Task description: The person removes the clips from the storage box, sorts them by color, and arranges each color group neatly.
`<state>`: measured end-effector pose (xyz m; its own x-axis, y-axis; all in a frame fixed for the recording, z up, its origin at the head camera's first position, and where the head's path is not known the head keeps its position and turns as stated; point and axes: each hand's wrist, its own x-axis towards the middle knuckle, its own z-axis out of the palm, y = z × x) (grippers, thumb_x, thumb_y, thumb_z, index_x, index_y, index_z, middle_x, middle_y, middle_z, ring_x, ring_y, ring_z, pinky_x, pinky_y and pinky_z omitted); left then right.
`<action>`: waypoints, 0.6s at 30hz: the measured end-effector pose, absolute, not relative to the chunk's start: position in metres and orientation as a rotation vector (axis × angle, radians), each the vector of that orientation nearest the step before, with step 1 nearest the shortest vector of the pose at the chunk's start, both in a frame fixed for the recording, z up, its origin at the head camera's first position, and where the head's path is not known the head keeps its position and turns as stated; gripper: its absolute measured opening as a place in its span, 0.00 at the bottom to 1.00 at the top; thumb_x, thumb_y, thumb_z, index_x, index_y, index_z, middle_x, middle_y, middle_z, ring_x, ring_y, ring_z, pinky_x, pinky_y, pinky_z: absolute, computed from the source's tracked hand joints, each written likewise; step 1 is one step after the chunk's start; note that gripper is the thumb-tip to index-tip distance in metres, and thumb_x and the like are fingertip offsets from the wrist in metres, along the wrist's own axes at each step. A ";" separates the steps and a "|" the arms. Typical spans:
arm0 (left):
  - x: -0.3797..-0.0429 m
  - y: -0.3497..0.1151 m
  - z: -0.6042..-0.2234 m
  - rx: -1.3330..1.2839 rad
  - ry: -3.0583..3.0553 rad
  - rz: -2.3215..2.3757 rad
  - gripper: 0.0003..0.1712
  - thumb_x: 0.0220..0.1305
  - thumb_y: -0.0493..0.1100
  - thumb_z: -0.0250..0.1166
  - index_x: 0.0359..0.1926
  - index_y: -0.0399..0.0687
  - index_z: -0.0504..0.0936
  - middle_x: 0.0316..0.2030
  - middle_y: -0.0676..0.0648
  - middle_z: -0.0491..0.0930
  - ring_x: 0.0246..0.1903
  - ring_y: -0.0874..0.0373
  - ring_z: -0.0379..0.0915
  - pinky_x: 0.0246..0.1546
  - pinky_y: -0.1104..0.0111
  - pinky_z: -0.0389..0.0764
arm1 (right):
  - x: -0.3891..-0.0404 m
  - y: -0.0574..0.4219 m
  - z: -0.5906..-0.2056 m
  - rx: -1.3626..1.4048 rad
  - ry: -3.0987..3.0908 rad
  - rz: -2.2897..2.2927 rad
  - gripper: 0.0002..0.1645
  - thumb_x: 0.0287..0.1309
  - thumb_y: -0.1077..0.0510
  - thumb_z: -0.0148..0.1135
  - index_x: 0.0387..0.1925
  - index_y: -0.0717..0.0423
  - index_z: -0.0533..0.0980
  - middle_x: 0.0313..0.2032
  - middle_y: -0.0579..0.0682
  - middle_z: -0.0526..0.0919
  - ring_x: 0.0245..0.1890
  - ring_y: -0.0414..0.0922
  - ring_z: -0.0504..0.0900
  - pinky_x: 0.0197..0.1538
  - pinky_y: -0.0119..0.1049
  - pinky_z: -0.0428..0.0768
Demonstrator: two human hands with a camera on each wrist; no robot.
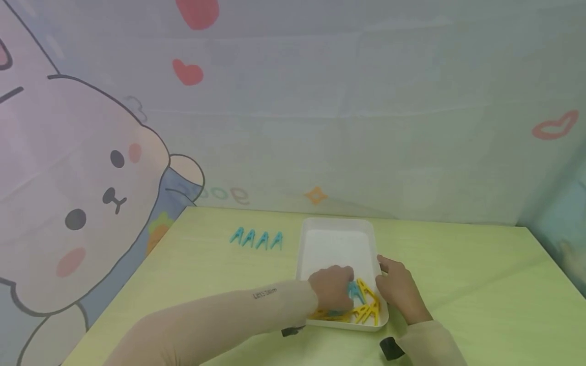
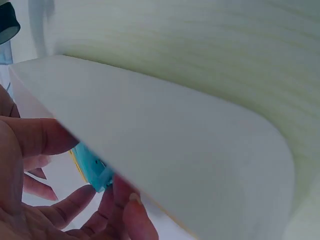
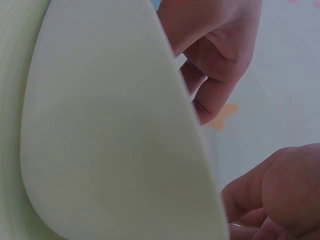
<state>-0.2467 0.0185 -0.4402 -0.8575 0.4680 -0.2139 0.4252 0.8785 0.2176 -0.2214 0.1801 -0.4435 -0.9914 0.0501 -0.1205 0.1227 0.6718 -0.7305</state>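
Observation:
A white tray (image 1: 336, 249) holds yellow clothespins (image 1: 366, 312) and blue ones bunched at its near end. My left hand (image 1: 333, 288) reaches down into it. In the left wrist view its thumb and fingers close round a blue clothespin (image 2: 95, 169), partly hidden by the tray wall (image 2: 165, 135). My right hand (image 1: 400, 287) holds the tray's right edge; its fingertips are partly hidden behind the wall in the right wrist view.
Several blue clothespins (image 1: 256, 239) stand in a row on the pale green table (image 1: 467, 284), left of the tray. A cloth backdrop (image 1: 366, 127) with a cartoon rabbit rises behind the table.

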 end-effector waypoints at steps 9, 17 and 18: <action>-0.240 0.024 -0.442 0.696 2.881 -0.048 0.18 0.41 0.50 0.69 0.35 0.59 0.72 0.21 0.56 0.69 0.19 0.61 0.66 0.18 0.66 0.68 | -0.221 0.178 -0.444 0.128 2.780 -1.225 0.34 0.52 0.66 0.43 0.64 0.69 0.55 0.58 0.69 0.63 0.49 0.58 0.69 0.32 0.39 0.71; -0.240 0.023 -0.440 0.796 2.888 -0.177 0.18 0.43 0.50 0.68 0.38 0.61 0.73 0.22 0.57 0.70 0.20 0.61 0.66 0.21 0.65 0.70 | -0.221 0.180 -0.444 0.099 2.794 -1.233 0.34 0.52 0.66 0.43 0.63 0.70 0.56 0.57 0.70 0.64 0.40 0.54 0.73 0.31 0.39 0.72; -0.241 0.022 -0.440 0.804 2.891 -0.171 0.18 0.44 0.50 0.68 0.38 0.61 0.72 0.22 0.57 0.69 0.20 0.62 0.66 0.21 0.65 0.70 | -0.221 0.180 -0.443 0.089 2.795 -1.232 0.34 0.52 0.66 0.43 0.63 0.70 0.56 0.57 0.70 0.64 0.43 0.55 0.73 0.34 0.41 0.72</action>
